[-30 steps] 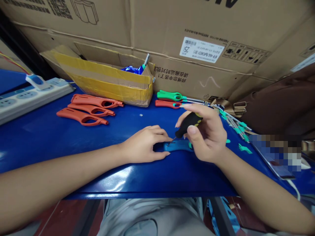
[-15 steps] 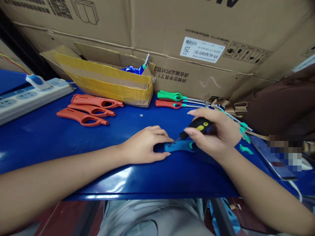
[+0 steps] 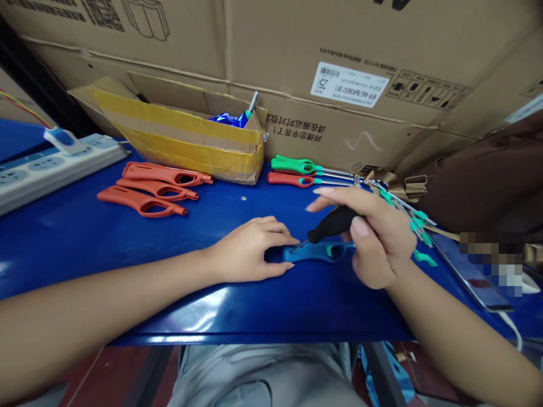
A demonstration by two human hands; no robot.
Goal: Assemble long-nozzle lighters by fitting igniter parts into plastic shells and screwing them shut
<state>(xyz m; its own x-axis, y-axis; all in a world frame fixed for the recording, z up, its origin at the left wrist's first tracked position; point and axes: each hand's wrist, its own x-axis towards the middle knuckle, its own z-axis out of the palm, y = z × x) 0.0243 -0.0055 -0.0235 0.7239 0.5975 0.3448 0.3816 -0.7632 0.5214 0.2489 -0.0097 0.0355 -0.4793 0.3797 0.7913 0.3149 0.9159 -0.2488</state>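
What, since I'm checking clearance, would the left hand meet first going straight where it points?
The left hand would meet the blue lighter at its fingertips, then probably the screwdriver; depth is unclear.

the person's forearms [image 3: 136, 297] are bare and the creased clothing [image 3: 297, 376] pale grey.

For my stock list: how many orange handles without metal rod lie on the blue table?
3, close together before the yellow-taped box: the front handle, the middle handle and the back handle. Another could be hidden behind them.
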